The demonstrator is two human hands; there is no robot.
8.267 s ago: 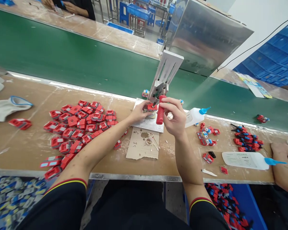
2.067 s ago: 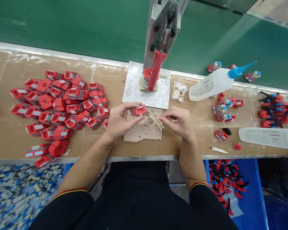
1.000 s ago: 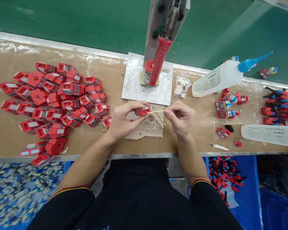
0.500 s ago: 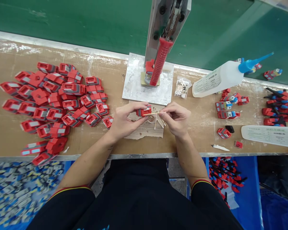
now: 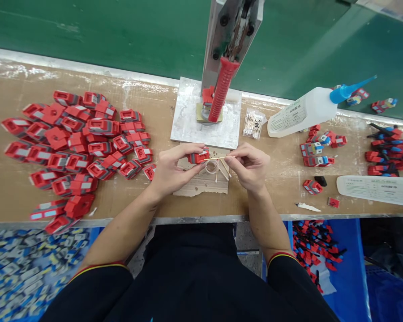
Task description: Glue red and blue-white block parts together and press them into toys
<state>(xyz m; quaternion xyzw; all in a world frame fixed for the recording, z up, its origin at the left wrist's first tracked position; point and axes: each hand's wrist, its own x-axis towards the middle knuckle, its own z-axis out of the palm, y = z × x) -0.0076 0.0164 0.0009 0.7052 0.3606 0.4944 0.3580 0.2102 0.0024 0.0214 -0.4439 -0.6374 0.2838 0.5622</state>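
Note:
My left hand [image 5: 173,169] pinches a small red plastic part [image 5: 197,157] above a scrap of cardboard [image 5: 203,181]. My right hand [image 5: 249,166] holds a thin wooden stick [image 5: 216,158] level, its tip touching the part's right side. A small ring-shaped cap [image 5: 211,167] and spare sticks lie on the cardboard just below. Behind them stands a hand press [image 5: 225,53] with a red handle [image 5: 220,89] on a metal base plate [image 5: 191,123]; another red part sits under the press.
A large heap of red parts [image 5: 77,147] covers the bench to the left. A glue bottle with a blue nozzle [image 5: 309,112], a bag of swabs [image 5: 253,124], finished red-blue pieces [image 5: 317,150] and a second bottle [image 5: 376,190] lie right. Green conveyor belt [image 5: 104,36] runs behind. Bins sit below.
My right hand lifted the stick from the cap on the cardboard and brought its tip to the red part in my left hand; it stays there with small shifts.

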